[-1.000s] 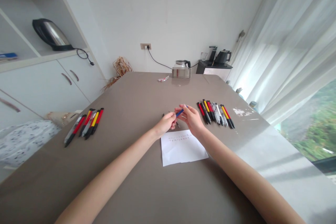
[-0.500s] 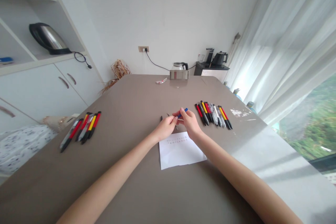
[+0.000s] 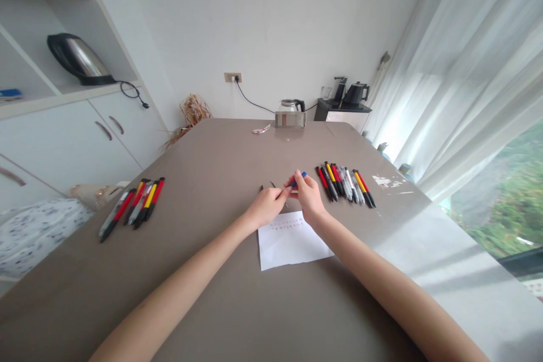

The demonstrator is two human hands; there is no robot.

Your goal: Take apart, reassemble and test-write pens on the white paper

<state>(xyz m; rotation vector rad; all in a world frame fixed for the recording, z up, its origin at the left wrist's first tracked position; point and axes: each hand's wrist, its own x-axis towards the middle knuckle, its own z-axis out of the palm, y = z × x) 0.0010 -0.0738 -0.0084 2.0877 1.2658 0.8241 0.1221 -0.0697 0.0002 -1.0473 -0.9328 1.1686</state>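
Note:
Over the far edge of a white paper sheet (image 3: 292,246) with faint reddish writing, my two hands meet. My right hand (image 3: 309,197) is closed around a blue pen barrel (image 3: 304,174), its end poking out past the fingers. Pinched at the barrel's lower end are the fingertips of my left hand (image 3: 267,206); exactly what they grip is hidden. Just beyond the left hand lie small pen parts: a dark piece (image 3: 262,188) and a thin dark piece (image 3: 272,184).
Several red, yellow and clear pens (image 3: 344,184) lie in a row to the right. Another group of pens (image 3: 144,203) rests at the left. A glass kettle (image 3: 291,106) and a crumpled wrapper (image 3: 261,129) are at the table's (image 3: 203,294) far end.
The blue barrel has tilted slightly and shows less beyond the right fingers. Both hands stay together, almost in the same place.

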